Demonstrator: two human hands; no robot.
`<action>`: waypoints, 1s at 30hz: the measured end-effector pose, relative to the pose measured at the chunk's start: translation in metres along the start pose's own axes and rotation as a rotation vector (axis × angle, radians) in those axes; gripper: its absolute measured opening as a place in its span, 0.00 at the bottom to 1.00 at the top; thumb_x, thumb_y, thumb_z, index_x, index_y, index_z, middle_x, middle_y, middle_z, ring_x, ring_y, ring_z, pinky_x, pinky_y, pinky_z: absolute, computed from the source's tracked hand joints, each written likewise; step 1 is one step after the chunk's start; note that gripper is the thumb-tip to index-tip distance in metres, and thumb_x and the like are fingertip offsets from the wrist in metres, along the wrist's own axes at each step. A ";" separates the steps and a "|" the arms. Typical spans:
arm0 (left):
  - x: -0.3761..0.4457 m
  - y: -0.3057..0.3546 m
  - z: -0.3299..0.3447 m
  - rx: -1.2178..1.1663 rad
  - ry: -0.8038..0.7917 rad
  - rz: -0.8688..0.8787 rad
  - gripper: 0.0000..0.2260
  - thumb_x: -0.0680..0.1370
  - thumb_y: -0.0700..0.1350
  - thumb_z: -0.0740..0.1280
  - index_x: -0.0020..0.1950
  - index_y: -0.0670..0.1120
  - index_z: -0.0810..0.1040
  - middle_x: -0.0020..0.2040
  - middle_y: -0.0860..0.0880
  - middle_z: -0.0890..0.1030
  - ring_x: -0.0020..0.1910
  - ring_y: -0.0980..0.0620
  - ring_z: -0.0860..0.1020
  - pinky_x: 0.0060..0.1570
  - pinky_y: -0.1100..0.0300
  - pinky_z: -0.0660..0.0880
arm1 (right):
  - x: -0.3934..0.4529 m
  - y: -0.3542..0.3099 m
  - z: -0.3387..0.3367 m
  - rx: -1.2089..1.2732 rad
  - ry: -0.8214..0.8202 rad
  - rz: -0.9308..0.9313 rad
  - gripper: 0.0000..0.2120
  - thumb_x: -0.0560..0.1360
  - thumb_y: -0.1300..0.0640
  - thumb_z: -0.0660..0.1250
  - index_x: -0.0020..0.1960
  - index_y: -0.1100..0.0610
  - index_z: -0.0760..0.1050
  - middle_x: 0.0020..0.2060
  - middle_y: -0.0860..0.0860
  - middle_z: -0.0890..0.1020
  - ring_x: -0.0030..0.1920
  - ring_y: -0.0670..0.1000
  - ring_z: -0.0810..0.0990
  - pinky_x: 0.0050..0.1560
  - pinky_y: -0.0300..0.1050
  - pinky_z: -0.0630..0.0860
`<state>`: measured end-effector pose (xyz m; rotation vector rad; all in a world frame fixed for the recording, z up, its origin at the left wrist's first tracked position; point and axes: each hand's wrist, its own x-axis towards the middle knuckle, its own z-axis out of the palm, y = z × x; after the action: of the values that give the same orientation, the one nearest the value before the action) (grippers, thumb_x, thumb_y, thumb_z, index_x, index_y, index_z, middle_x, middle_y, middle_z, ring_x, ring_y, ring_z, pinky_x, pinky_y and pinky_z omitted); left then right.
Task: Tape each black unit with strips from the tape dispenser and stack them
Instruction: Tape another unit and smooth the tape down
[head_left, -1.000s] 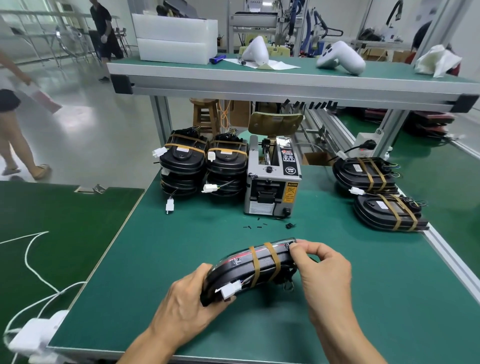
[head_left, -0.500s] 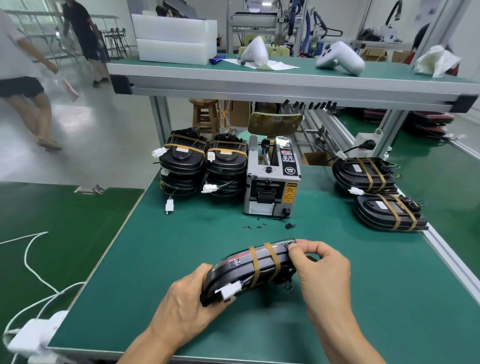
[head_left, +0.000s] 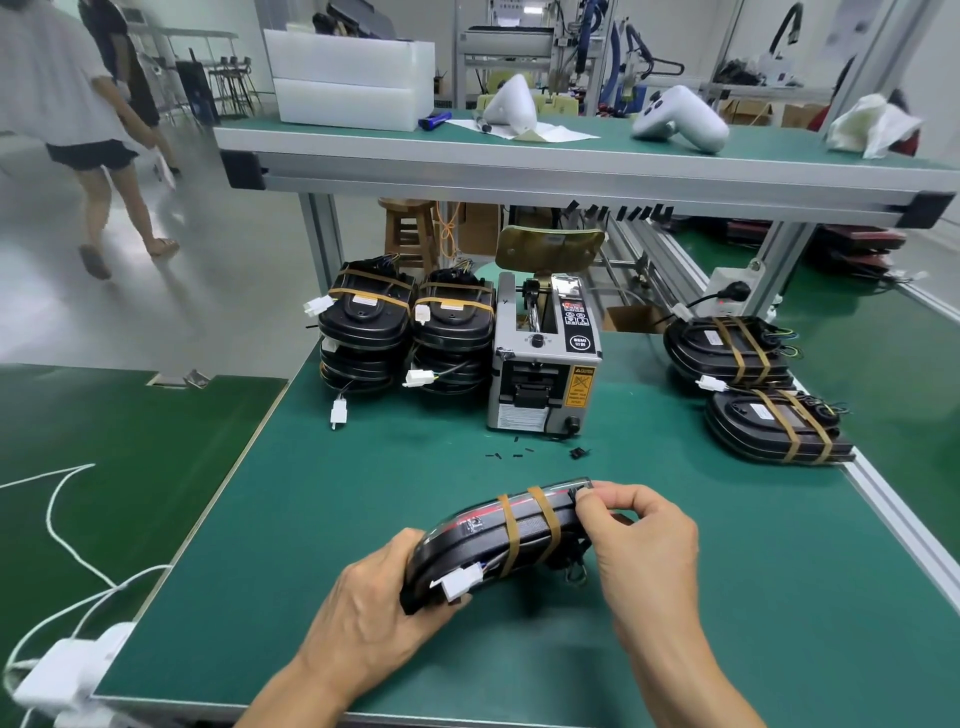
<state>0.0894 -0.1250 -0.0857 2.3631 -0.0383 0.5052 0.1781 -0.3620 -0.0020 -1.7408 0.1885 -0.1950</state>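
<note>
Head view looks down on a green desk (head_left: 675, 597) edged in aluminium, with a pale shiny floor (head_left: 218, 291) to the left where a person (head_left: 83, 130) walks. Near the front edge the left hand (head_left: 374, 618) grasps the lower end of a black unit (head_left: 498, 540), tilted on its side and bound by two tan tape strips (head_left: 530, 525); the right hand (head_left: 644, 551) pinches its upper corner. Behind stands the tape dispenser (head_left: 545, 358), with two stacks of taped units (head_left: 405, 332) just to its left and two more taped units (head_left: 753, 384) at the right edge. An upper shelf (head_left: 519, 161) carries white boxes (head_left: 353, 78) and white plastic parts (head_left: 680, 119).
</note>
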 end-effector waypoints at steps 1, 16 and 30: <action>0.000 0.000 0.000 0.000 -0.001 -0.003 0.20 0.74 0.69 0.71 0.55 0.58 0.72 0.40 0.62 0.77 0.36 0.61 0.72 0.37 0.62 0.74 | 0.000 0.000 0.000 -0.002 0.000 0.000 0.06 0.72 0.59 0.75 0.37 0.53 0.83 0.33 0.37 0.84 0.25 0.39 0.74 0.25 0.29 0.69; 0.001 0.006 -0.003 -0.009 -0.011 -0.026 0.20 0.74 0.66 0.73 0.55 0.54 0.77 0.39 0.62 0.77 0.35 0.65 0.71 0.37 0.62 0.75 | 0.008 0.000 -0.004 0.043 -0.041 0.028 0.06 0.71 0.60 0.77 0.36 0.55 0.83 0.31 0.41 0.85 0.28 0.36 0.77 0.27 0.25 0.69; 0.002 0.006 -0.002 -0.002 -0.006 -0.015 0.20 0.74 0.66 0.73 0.54 0.52 0.77 0.39 0.60 0.78 0.35 0.60 0.73 0.38 0.60 0.75 | 0.011 0.005 -0.003 0.125 -0.075 0.006 0.03 0.75 0.59 0.76 0.45 0.52 0.85 0.38 0.40 0.86 0.36 0.35 0.81 0.36 0.24 0.73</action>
<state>0.0894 -0.1277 -0.0801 2.3613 -0.0234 0.4904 0.1881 -0.3679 -0.0065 -1.6198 0.1243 -0.1340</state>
